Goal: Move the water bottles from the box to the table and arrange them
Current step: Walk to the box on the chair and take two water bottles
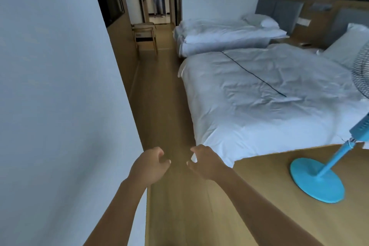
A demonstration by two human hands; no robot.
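Both bare forearms reach forward from the bottom of the view, converging toward each other. The left hand (pixel 150 164) and the right hand (pixel 205 161) are held level, close together but apart, palms turned inward facing one another. The fingers of each are loosely curled, thumbs separated, and neither hand grips anything.

Bright sky-blue fan (pixel 317 178). White, creased bedding on near bed (pixel 269 110) with one thin dark line. Grey-blue headboard (pixel 279 11). Tan wood-grain floor (pixel 163 106). Plain pale wall (pixel 50 86).
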